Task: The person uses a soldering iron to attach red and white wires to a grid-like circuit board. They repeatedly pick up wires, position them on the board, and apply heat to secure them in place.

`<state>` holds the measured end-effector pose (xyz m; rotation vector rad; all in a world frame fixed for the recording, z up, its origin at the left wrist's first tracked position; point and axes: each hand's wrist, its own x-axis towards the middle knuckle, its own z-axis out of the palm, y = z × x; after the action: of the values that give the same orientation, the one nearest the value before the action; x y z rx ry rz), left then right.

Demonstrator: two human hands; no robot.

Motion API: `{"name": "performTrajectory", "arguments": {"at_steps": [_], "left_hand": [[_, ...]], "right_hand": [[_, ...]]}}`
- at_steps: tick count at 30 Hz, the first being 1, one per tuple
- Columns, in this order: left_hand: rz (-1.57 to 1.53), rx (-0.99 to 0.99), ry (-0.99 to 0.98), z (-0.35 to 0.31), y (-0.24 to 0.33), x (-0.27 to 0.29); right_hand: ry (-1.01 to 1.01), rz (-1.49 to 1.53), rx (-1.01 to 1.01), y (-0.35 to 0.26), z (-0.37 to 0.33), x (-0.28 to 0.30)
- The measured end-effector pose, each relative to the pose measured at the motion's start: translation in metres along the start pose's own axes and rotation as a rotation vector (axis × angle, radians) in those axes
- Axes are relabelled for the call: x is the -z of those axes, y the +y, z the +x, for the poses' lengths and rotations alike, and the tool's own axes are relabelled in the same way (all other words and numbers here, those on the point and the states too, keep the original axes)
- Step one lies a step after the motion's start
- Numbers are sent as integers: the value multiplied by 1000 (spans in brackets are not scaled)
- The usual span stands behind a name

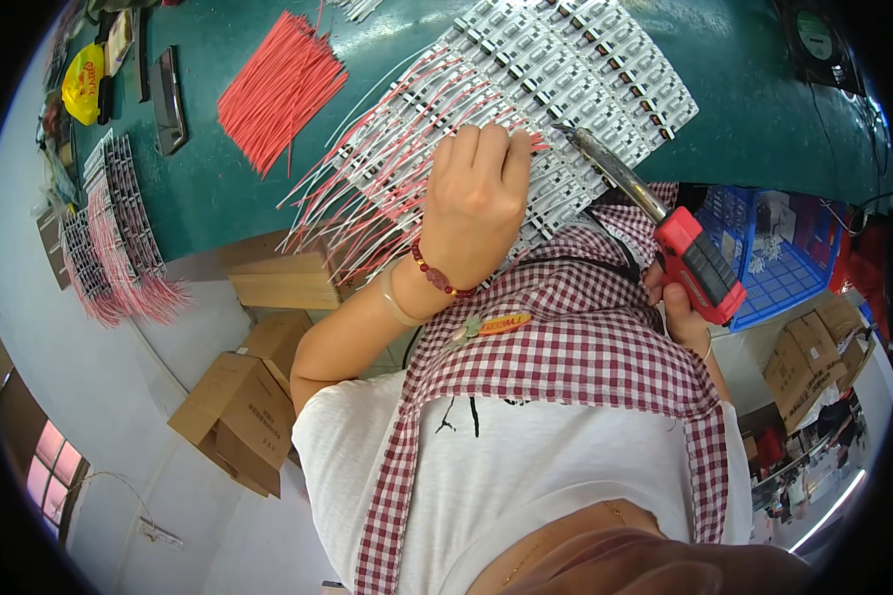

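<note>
A panel of small silvery metal parts lies tilted on the green table, in several rows. Red and white wires trail off its left side. Over the panel, my left hand is closed with fingertips pointing down. It pinches red wire, whose red ends show just right of the fingers. My right hand grips a red and black soldering iron from below. The iron's metal tip reaches in over the panel, right of my left fingers; whether it touches a part I cannot tell.
A bundle of red wires lies left of the panel. Farther left are a dark phone, a yellow object and more wired panels. A blue plastic basket stands at the right, cardboard boxes below the table.
</note>
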<state>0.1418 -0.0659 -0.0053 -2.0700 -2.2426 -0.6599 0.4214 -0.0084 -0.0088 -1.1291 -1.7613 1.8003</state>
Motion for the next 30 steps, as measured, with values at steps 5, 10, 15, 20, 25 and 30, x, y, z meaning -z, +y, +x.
{"name": "performTrajectory", "arguments": {"at_steps": [5, 10, 15, 20, 25, 30], "left_hand": [[-3, -4, -5, 0, 1, 1], [-6, -4, -12, 1, 2, 2], [5, 4, -13, 1, 3, 2], [34, 1, -19, 3, 5, 3], [13, -42, 18, -1, 6, 7], [-42, -26, 27, -4, 11, 1]], "right_hand": [[-10, -124, 28, 9, -1, 0], [-20, -215, 54, 16, -2, 2], [26, 44, -52, 4, -5, 0], [28, 52, -41, 1, -8, 2], [34, 82, -52, 0, -10, 3], [22, 85, -46, 6, -11, 2]]}}
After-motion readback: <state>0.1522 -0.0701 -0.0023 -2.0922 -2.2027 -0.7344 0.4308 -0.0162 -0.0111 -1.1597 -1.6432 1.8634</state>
